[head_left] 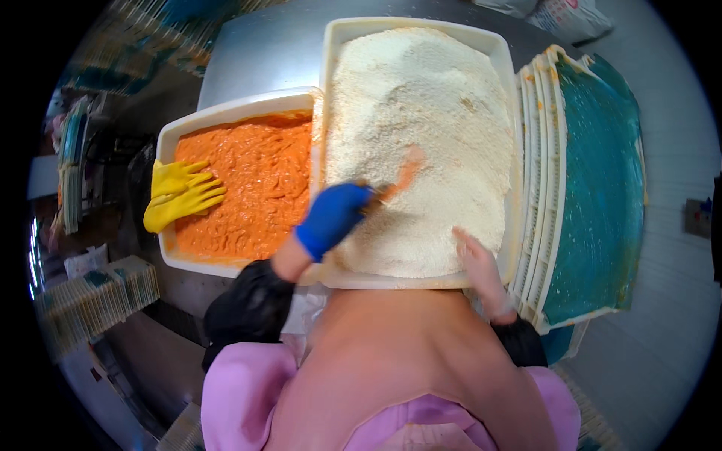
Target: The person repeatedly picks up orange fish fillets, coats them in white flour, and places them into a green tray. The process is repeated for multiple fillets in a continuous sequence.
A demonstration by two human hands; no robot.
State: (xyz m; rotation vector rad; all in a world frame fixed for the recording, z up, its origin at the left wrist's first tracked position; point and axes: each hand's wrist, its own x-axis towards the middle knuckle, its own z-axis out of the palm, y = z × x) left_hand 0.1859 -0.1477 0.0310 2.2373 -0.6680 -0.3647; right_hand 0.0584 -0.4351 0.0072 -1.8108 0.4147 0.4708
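My left hand (335,216), in a blue glove, is over the left part of a white tray (514,150) of pale crumbs (421,90). Its fingers are closed and coated in orange-brown. An orange batter-coated strip (408,169) stretches from the fingertips over the crumbs, blurred by motion. My right hand (481,274), in a pale thin glove, hovers by the tray's near right corner. Its fingers look stretched out and hold nothing that I can see, though they are slightly smeared. Left of the crumbs, a white tub (218,113) holds a wet orange mixture (244,180).
Yellow rubber gloves (180,194) drape over the tub's left rim. At right rises a stack of white-framed trays, its top a teal sheet (598,195). The metal table (263,60) extends behind. More stacked frames (101,297) stand at left, and white bags (568,19) lie at the far right.
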